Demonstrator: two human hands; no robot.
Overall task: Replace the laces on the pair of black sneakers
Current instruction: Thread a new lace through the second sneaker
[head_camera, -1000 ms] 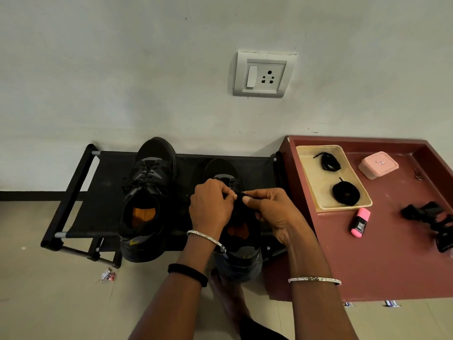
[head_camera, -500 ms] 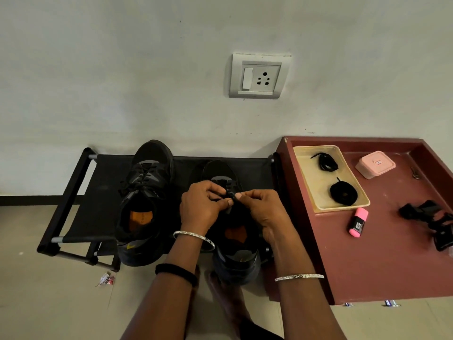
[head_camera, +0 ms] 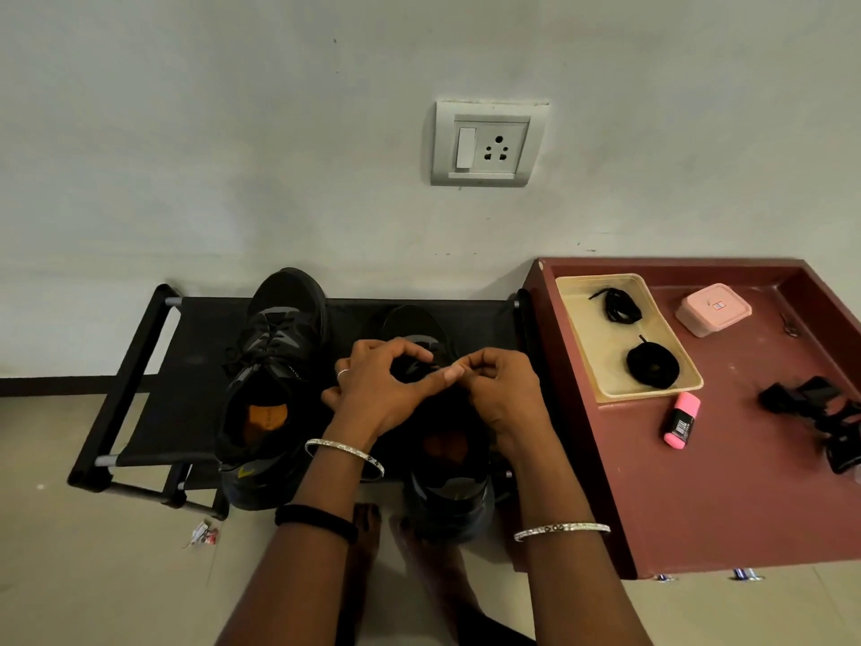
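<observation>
Head view: left hand, right hand pinch lace atop sneaker.

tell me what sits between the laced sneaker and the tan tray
Head view: the other sneaker, the left hand and right hand pinching at its lace, then the table's rim.

The middle of the right sneaker is hidden behind the left hand and the right hand, so its eyelets are covered. Whether a lace is pinched between the curled fingers cannot be told against the black shoe. Both forearms are cut off by the bottom edge, and bare feet are half covered by them. The red worktop and a black object on it are cut by the right edge. Print on the pink marker and pink box is too small to be read.
</observation>
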